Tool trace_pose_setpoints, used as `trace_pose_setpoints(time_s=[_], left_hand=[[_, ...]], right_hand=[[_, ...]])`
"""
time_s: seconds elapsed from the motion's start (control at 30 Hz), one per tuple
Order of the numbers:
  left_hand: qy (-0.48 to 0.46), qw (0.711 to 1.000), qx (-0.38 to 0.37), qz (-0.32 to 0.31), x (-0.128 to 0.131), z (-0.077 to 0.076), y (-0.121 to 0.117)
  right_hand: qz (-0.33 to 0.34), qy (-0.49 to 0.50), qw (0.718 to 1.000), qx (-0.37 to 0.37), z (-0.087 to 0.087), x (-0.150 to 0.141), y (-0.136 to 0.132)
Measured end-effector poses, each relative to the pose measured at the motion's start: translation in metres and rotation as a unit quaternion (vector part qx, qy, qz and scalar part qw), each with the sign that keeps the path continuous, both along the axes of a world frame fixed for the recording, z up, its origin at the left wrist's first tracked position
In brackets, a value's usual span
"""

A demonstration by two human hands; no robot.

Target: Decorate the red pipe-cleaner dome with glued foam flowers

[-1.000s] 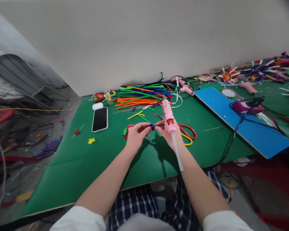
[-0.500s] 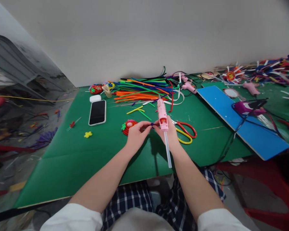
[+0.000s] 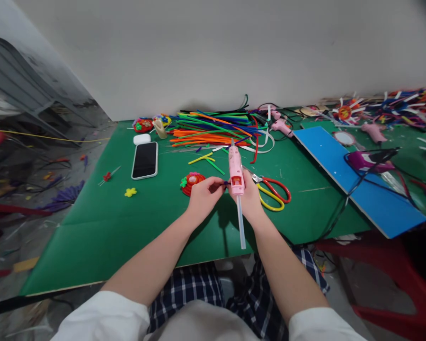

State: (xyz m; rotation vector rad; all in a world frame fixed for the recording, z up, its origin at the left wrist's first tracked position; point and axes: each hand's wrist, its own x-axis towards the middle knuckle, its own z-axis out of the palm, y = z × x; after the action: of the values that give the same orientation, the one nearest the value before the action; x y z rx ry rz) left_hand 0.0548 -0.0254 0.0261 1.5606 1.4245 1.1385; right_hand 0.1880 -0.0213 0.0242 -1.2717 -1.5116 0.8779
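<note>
My left hand is closed in a pinch on a small dark purple piece, possibly pipe cleaner. Against the other side of that piece rest the fingertips of my right hand. That same hand holds a pink hot glue gun, nozzle pointing away from me, and a clear glue stick sticks out of its back end. Just left of my left hand lies a red coiled flower piece with a green bit on it. Scissors with red and yellow handles lie beside my right hand.
A heap of coloured pipe cleaners lies at the back. To the left are a phone, a white case and a yellow flower. A blue board carries a purple glue gun with a trailing cord.
The pink glue gun has swung slightly, its glue stick's rear end shifting left. Both hands stay together around the purple piece. The camera view has shifted a little.
</note>
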Motion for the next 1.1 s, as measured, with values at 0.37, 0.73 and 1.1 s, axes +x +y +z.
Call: trace_pose_setpoints(time_s=[0.37, 0.73, 1.1], left_hand=[[-0.061, 0.998, -0.014, -0.001, 0.001, -0.005, 0.004], [-0.043, 0.999, 0.003, -0.004, 0.000, -0.008, 0.005], [-0.071, 0.997, 0.001, -0.005, 0.002, -0.013, 0.004]], right_hand=[[-0.014, -0.006, 1.000, 0.017, 0.001, 0.000, -0.001], [-0.014, 0.005, 1.000, 0.015, -0.002, 0.003, 0.004], [-0.037, 0.046, 0.998, 0.005, -0.005, 0.003, 0.011]])
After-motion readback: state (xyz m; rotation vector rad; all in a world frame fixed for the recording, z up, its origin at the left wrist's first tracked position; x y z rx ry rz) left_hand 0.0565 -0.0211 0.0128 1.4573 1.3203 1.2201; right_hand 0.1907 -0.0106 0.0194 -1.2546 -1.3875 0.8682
